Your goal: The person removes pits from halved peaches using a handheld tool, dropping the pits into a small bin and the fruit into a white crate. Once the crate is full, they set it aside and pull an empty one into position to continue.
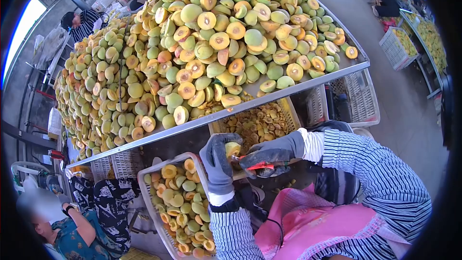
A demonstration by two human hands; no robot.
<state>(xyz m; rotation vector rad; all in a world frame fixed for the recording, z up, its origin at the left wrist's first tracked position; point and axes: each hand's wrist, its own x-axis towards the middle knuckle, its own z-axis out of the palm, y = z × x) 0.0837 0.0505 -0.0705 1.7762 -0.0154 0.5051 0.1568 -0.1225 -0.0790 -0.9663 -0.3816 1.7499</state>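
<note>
My left hand [219, 161], in a dark grey glove, is closed around a yellow-green peach half [233, 149]. Gripped in my right hand [272, 154], gloved the same way, is a small red-handled tool [262, 165]; its metal tip meets the fruit, and its exact shape is partly hidden by the fingers. Both hands are held together over the near side of a crate [290, 115] with many brown pits and scraps [255, 123]. Just left of my left wrist stands a white crate [149, 183] of hollowed peach halves [180, 202].
A metal-edged table [216, 116] heaped with halved peaches [207, 33] stretches in front. Other plastic crates [358, 98] stand under its right part. A seated person [72, 231] is at the lower left; another in stripes [86, 24] works beyond the heap. More fruit lies at the far right.
</note>
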